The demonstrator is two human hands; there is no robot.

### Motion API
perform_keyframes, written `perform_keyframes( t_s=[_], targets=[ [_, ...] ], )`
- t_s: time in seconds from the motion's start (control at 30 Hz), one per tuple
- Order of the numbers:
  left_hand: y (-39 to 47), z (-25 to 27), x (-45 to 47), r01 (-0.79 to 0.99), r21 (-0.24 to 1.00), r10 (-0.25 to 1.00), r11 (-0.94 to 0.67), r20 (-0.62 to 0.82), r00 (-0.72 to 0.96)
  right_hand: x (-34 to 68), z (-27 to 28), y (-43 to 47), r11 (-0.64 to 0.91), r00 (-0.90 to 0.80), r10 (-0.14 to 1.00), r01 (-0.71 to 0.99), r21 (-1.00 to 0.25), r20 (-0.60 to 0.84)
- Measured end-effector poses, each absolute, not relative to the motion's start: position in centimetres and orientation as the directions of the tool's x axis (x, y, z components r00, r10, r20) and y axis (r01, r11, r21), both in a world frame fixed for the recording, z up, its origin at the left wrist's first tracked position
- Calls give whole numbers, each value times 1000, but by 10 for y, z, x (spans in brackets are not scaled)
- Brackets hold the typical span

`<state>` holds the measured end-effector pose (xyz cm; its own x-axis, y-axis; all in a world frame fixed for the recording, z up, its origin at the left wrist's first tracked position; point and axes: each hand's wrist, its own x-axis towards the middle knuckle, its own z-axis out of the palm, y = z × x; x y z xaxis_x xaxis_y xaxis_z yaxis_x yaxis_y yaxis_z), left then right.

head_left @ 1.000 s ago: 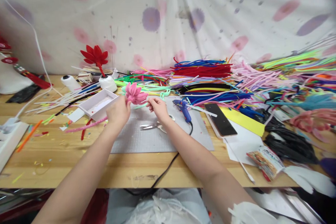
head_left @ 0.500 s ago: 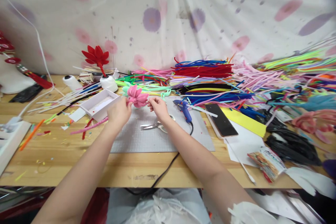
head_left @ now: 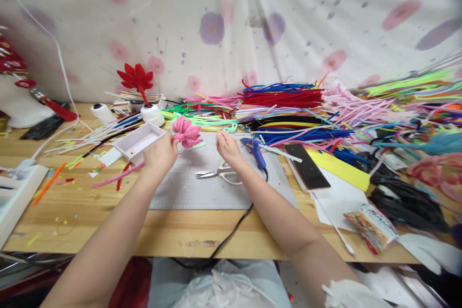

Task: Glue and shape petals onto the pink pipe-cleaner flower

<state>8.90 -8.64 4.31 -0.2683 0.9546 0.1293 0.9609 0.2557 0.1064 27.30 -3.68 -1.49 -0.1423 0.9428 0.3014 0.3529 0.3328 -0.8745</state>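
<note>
My left hand (head_left: 161, 155) is closed around the base of a pink fuzzy pipe-cleaner flower (head_left: 186, 133), holding it tilted with its petals to the right. A pink fuzzy stem (head_left: 117, 176) sticks out on the other side of that hand. To the right of the flower and apart from it, my right hand (head_left: 228, 148) is closed with the fingers drawn together; whether something thin is in them cannot be seen. Below the right hand, scissors (head_left: 219, 172) lie on a grey cutting mat (head_left: 191, 197), and a blue glue gun (head_left: 257, 153) rests at its right.
A white box (head_left: 135, 143) and a red flower (head_left: 135, 79) in a white thread spool (head_left: 152, 116) stand at left. Heaps of coloured pipe cleaners (head_left: 285, 98) line the back. A phone (head_left: 307, 166), a snack packet (head_left: 371, 226) and the glue gun's black cable (head_left: 234, 228) lie right and front.
My right hand has moved right, away from the flower, and its fingers have curled in. My left hand still holds the flower, nearly in place. The view has shifted slightly.
</note>
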Motion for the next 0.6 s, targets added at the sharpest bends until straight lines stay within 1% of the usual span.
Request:
perform_keyframes(
  t_s=[0.07,0.13,0.2,0.23,0.33,0.4,0.5,0.6],
  targets=[
    [-86,43,86,962,90,950,257,162,-268,281,-14,-38,328,-269,936,432,-840,227],
    [-86,44,85,964,73,947,255,183,-265,287,-11,-40,372,-426,888,444,-815,173],
    [-85,43,86,967,59,947,247,198,-254,289,-8,-42,449,-508,836,412,-793,209],
    [-85,43,87,968,53,946,245,204,-251,288,-6,-43,479,-493,831,396,-784,258],
    [-86,43,90,971,40,947,236,212,-239,279,1,-44,513,-322,854,390,-765,409],
    [-87,43,92,973,41,950,225,211,-229,270,6,-44,540,-237,841,404,-738,486],
    [-89,44,94,975,42,955,219,197,-223,260,11,-42,581,-226,807,466,-667,545],
    [-91,45,95,975,39,956,217,192,-220,255,13,-39,590,-256,795,536,-604,549]
  ],
)
